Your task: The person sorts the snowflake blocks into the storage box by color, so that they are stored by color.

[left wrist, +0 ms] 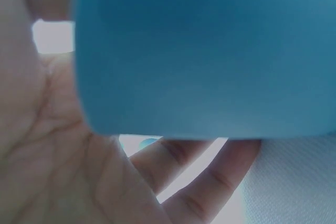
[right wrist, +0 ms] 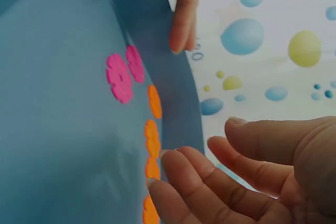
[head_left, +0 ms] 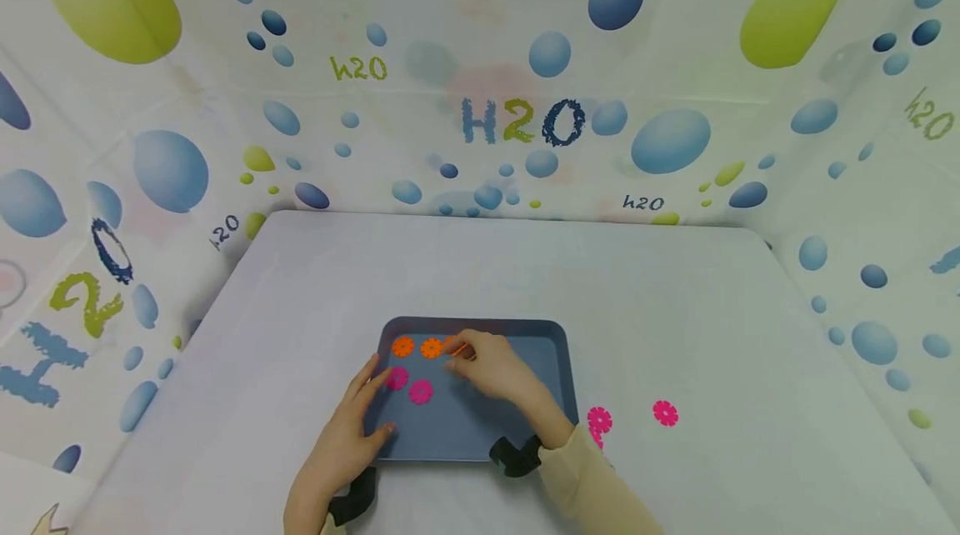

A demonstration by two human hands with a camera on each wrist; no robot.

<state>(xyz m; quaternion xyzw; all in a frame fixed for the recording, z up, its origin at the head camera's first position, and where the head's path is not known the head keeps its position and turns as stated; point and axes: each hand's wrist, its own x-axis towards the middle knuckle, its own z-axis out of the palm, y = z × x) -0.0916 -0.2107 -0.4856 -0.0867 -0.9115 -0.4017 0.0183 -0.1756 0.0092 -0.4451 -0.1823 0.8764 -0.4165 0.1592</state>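
A blue-grey tray [head_left: 480,443] lies on the table. Inside it, orange flower-shaped discs [head_left: 402,347] line the far edge, and two pink flower-shaped discs [head_left: 421,392] lie nearer me. My right hand [head_left: 491,364] is over the orange row, covering part of it. In the right wrist view, its thumb and fingertips stand apart beside the orange discs [right wrist: 152,137], with nothing visible between them. At the tray's left rim is my left hand [head_left: 345,435], fingers extended, fingertips near a pink disc [head_left: 397,378]. The tray's blue side [left wrist: 210,56] hides much of the left wrist view.
To the right of the tray, pink flower-shaped discs [head_left: 599,419] lie on the white table [head_left: 675,310], one partly hidden by the right sleeve [head_left: 592,485]. Another pink disc [head_left: 665,412] lies farther right. A patterned curtain [head_left: 420,152] surrounds the table's back and sides.
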